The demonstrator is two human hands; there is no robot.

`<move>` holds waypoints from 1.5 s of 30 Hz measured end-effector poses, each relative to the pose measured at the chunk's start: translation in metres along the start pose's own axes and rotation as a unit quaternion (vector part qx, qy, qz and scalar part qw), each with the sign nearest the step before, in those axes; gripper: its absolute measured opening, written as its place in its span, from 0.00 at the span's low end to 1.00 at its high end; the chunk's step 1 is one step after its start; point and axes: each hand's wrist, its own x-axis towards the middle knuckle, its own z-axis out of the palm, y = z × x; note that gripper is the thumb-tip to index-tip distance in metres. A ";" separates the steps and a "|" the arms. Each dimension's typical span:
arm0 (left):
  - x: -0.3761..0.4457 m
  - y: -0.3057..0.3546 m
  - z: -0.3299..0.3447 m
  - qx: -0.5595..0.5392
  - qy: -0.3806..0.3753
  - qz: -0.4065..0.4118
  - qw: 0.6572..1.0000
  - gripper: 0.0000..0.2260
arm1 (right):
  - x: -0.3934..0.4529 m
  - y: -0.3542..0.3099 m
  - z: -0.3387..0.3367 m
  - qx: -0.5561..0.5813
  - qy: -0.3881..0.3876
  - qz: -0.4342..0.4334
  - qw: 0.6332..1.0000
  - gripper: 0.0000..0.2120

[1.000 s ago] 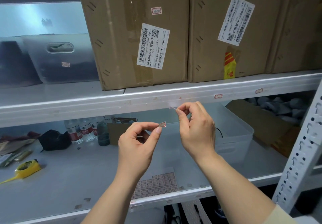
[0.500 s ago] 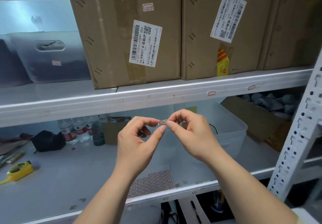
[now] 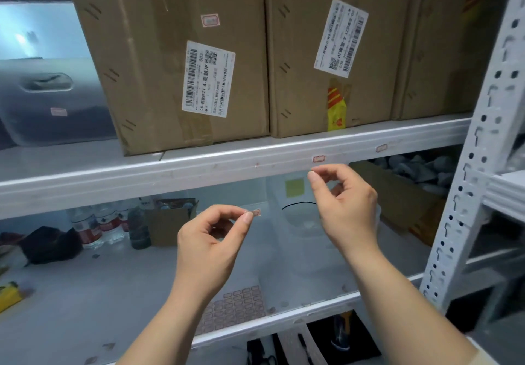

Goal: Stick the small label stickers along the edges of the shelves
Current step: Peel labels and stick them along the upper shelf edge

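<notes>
My left hand (image 3: 207, 245) pinches a small red-bordered label sticker (image 3: 256, 212) between thumb and forefinger, in front of the lower shelf space. My right hand (image 3: 349, 205) is raised to the right of it, thumb and forefinger tips close together just under the upper shelf's front edge (image 3: 199, 171); I see nothing between them. Two stickers sit on that edge, one (image 3: 318, 158) right above my right fingertips and another (image 3: 381, 148) further right. The sticker sheet (image 3: 235, 305) lies on the lower shelf near its front edge, partly behind my left forearm.
Cardboard boxes (image 3: 176, 60) and a clear bin (image 3: 48, 100) fill the upper shelf. On the lower shelf stand water bottles (image 3: 93, 227), a small open box (image 3: 170, 222) and a clear tub (image 3: 301, 222), with a yellow tape measure (image 3: 10, 293) at far left. A perforated white post (image 3: 477, 171) rises on the right.
Half a second ago both hands met at the sticker. They have since separated: the left keeps the sticker, the right has risen to the right under the shelf edge.
</notes>
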 end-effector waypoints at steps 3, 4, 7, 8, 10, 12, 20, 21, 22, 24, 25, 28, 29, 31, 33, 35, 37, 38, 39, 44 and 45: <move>0.000 0.001 0.006 -0.007 -0.005 -0.003 1.000 0.03 | 0.012 0.011 -0.011 -0.009 0.052 -0.003 0.999 0.04; 0.000 0.001 0.009 -0.004 -0.005 -0.003 1.000 0.03 | 0.015 0.014 -0.012 -0.007 0.055 0.002 0.998 0.05; 0.001 -0.001 0.016 -0.005 -0.009 -0.003 1.000 0.03 | 0.021 0.019 -0.011 -0.008 0.054 0.008 0.998 0.07; 0.001 -0.001 0.018 -0.008 -0.010 -0.004 1.000 0.03 | 0.022 0.020 -0.011 -0.007 0.053 0.008 0.999 0.08; 0.001 -0.002 0.021 -0.007 -0.013 -0.004 1.000 0.03 | 0.023 0.020 -0.010 -0.004 0.051 0.007 0.999 0.08; 0.001 -0.003 0.024 -0.007 -0.015 -0.004 1.000 0.03 | 0.024 0.019 -0.008 -0.002 0.050 0.002 0.999 0.07; 0.001 -0.007 0.023 -0.002 -0.019 -0.007 1.000 0.01 | 0.029 0.015 -0.001 0.003 0.049 -0.003 0.999 0.04; 0.001 -0.008 0.023 -0.003 -0.020 -0.009 1.000 0.02 | 0.030 0.015 0.000 0.004 0.049 0.001 0.999 0.04; 0.001 -0.008 0.023 -0.006 -0.020 -0.011 1.000 0.02 | 0.031 0.015 0.001 0.003 0.051 0.005 0.999 0.05; 0.001 -0.008 0.022 -0.010 -0.019 -0.015 1.000 0.02 | 0.033 0.015 0.001 -0.003 0.054 0.007 0.998 0.05; 0.001 -0.009 0.022 -0.009 -0.019 -0.015 1.000 0.02 | 0.034 0.016 0.002 -0.007 0.056 0.007 0.998 0.05; 0.000 -0.010 0.021 -0.010 -0.018 -0.016 1.000 0.02 | 0.036 0.017 0.003 -0.023 0.052 -0.006 0.998 0.05; 0.000 -0.010 0.021 -0.010 -0.020 -0.016 1.000 0.02 | 0.036 0.017 0.004 -0.032 0.050 -0.014 0.998 0.05; -0.001 -0.010 0.021 -0.011 -0.022 -0.016 1.000 0.04 | 0.035 0.018 0.005 -0.046 0.048 -0.026 0.997 0.04; 0.000 -0.010 0.022 -0.012 -0.021 -0.017 1.000 0.05 | 0.034 0.020 0.006 -0.052 0.050 -0.031 0.997 0.04; 0.000 -0.011 0.023 -0.011 -0.023 -0.018 1.000 0.05 | 0.034 0.021 0.006 -0.058 0.052 -0.035 0.996 0.04; 0.000 -0.011 0.023 -0.010 -0.027 -0.018 0.999 0.04 | 0.033 0.022 0.007 -0.068 0.055 -0.043 0.995 0.04; 0.000 -0.011 0.023 -0.009 -0.028 -0.018 0.999 0.04 | 0.032 0.022 0.007 -0.075 0.055 -0.047 0.995 0.05; 0.000 -0.012 0.023 -0.009 -0.029 -0.019 0.999 0.04 | 0.031 0.022 0.007 -0.080 0.057 -0.051 0.994 0.05; 0.000 -0.013 0.023 -0.010 -0.032 -0.022 0.999 0.03 | 0.027 0.023 0.009 -0.092 0.063 -0.067 0.992 0.04; 0.000 -0.013 0.023 -0.011 -0.034 -0.019 0.999 0.03 | 0.027 0.023 0.010 -0.093 0.063 -0.068 0.991 0.04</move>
